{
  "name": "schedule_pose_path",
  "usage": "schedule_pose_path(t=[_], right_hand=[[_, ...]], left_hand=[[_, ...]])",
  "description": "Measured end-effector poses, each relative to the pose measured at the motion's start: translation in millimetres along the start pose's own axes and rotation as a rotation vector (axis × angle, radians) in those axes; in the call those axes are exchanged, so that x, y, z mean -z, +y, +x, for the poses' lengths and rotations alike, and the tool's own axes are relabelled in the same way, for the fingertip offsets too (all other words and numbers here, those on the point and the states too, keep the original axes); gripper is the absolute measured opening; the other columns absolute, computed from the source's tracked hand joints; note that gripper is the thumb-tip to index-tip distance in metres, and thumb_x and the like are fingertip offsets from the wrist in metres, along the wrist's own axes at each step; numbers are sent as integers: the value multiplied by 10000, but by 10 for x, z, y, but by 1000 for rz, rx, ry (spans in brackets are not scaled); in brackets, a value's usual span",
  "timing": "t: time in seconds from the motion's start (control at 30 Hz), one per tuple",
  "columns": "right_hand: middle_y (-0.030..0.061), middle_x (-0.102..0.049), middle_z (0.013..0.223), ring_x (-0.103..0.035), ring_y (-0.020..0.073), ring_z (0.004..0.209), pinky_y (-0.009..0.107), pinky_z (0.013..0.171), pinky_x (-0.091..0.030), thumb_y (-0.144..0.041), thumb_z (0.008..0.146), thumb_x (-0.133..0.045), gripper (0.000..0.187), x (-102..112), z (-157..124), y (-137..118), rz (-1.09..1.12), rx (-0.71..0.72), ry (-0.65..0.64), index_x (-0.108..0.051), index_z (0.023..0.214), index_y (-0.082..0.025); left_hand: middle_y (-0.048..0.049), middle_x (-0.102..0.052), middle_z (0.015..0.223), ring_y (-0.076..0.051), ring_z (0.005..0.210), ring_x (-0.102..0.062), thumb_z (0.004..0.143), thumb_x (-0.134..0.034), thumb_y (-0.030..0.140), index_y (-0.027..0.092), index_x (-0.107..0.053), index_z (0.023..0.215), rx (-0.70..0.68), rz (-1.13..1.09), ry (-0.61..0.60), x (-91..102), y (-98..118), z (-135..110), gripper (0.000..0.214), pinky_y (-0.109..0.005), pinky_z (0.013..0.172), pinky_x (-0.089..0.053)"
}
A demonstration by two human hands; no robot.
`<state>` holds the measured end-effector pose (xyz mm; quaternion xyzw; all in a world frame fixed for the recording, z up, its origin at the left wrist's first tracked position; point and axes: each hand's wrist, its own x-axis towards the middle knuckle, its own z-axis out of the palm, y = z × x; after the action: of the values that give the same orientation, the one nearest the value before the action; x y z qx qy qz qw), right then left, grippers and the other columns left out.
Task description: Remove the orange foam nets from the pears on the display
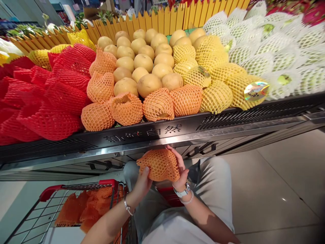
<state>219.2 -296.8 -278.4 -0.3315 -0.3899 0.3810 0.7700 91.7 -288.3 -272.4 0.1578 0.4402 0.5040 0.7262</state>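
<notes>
- Orange net [160, 166]: located over the person's lap, in front of the counter [193, 126], held between both hands. Its rounded bulge suggests a fruit inside; the contents cannot be confirmed.
- Left hand [144, 182]: partly curled, thumb lying on the near left side of the net. The other fingers are largely hidden; this grip probably steadies the ragged end.
- Right hand [180, 171]: cupped around the right end, fingers along the far side, thumb at the near side. The cupped form likely supports the weight and keeps the mesh in place.
- Cart [52, 192]: at the person's left, with a pile of loose nets [92, 205] inside, presumably for easy reach.
- Bare fruit [143, 63]: grouped on the counter behind a front row of wrapped fruit [127, 109]. The wrapped row apparently acts as a cushioned border against the counter's raised edge.
</notes>
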Motion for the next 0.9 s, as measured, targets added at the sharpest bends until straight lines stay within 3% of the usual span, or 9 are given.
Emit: schedule_pose_path(t=[0.17, 0.33, 0.4, 0.53, 0.6, 0.73, 0.83, 0.9], right_hand=[[70, -614, 1216, -542, 257, 1181, 438, 1067, -358, -599, 891, -350, 514, -44, -14, 82, 56, -83, 143, -625, 1149, -250], [77, -673, 1155, -595, 228, 1127, 416, 1020, -413, -516, 900, -376, 445, -94, 53, 186, 310, -384, 236, -665, 1054, -214], [55, -697, 1108, -621, 215, 1082, 409, 1018, -421, -491, 872, -429, 397, -88, 53, 248, 421, -469, 325, -681, 1011, -217], [12, -739, 978, -673, 191, 960, 419, 991, -454, -380, 842, -452, 302, 6, 38, 377, 672, -731, 507, -700, 947, -243], [14, -743, 966, -683, 193, 949, 427, 971, -475, -328, 831, -452, 283, 82, 33, 420, 736, -818, 472, -701, 937, -247], [24, -739, 967, -693, 203, 936, 436, 930, -513, -314, 821, -489, 232, 188, 3, 442, 664, -835, 264, -694, 911, -254], [33, -736, 974, -684, 211, 957, 444, 923, -524, -293, 830, -481, 221, 165, -29, 416, 609, -835, 193, -694, 882, -261], [29, -730, 1006, -670, 212, 989, 454, 932, -520, -268, 836, -461, 247, 110, -40, 391, 585, -799, 168, -694, 917, -269]], left_hand=[[-85, -702, 1059, -291, 1169, -582, 625, -796, 388, 206, -628, 961, 1, 6, 36, -116, 23, -21, 418, -428, 1016, -451], [-68, -689, 1092, -307, 1187, -558, 618, -806, 369, 234, -618, 949, -34, 135, 5, -172, 32, -34, 403, -399, 994, -466], [-56, -646, 1182, -296, 1230, -521, 644, -782, 422, 253, -591, 1045, -129, 246, -42, -168, 21, -42, 474, -397, 1027, -439], [-115, -485, 1376, -315, 1329, -404, 625, -738, 590, 246, -437, 1286, -418, 469, -291, -140, -36, -52, 804, -467, 1118, -317], [-145, -404, 1438, -337, 1371, -335, 591, -742, 626, 239, -343, 1368, -534, 578, -347, -123, -44, -47, 956, -502, 1148, -238], [-155, -233, 1536, -379, 1436, -154, 524, -823, 543, 259, -228, 1446, -671, 906, -374, -95, 41, 10, 1133, -564, 1172, -60], [-171, -286, 1510, -403, 1436, -132, 500, -861, 464, 252, -257, 1440, -710, 1129, -491, -70, 99, 77, 1137, -628, 1147, 17], [-171, -305, 1498, -398, 1433, -151, 497, -871, 432, 253, -265, 1435, -742, 1162, -541, -35, 84, 113, 1131, -635, 1145, 13]])
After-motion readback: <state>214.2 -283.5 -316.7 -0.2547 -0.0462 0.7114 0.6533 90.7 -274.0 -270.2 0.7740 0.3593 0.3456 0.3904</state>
